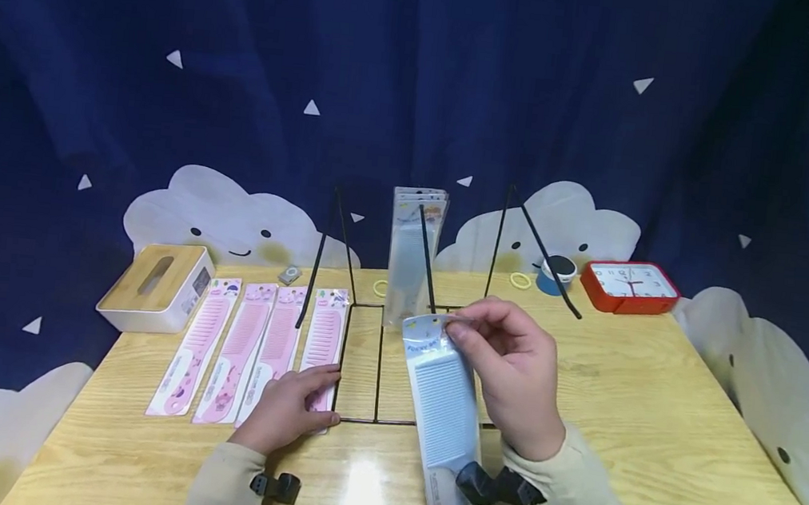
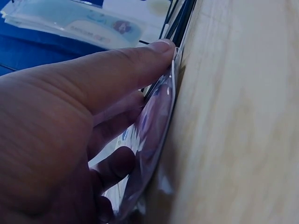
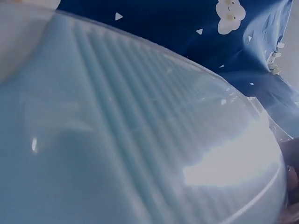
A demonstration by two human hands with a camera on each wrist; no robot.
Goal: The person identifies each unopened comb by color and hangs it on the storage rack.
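Note:
My right hand (image 1: 513, 366) pinches the top corner of a packaged light-blue comb (image 1: 444, 408) between thumb and fingers. The comb hangs down at a slant, its card top at the front end of a black wire hook (image 1: 428, 246). It fills most of the right wrist view, where its teeth (image 3: 140, 116) show through shiny plastic. My left hand (image 1: 293, 407) rests at the left front corner of the black wire rack (image 1: 380, 363), over a packaged pink comb (image 1: 325, 330). Its thumb touches the corner. Several packaged blue combs (image 1: 409, 261) hang farther back on the rack.
More packaged pink combs (image 1: 232, 358) lie left of the rack. A tissue box (image 1: 184, 289) stands at the back left, with a small grey device (image 1: 290, 275) nearby. At the back right are a yellow ring (image 1: 520, 280), a blue jar (image 1: 555, 278) and a red clock (image 1: 628, 288).

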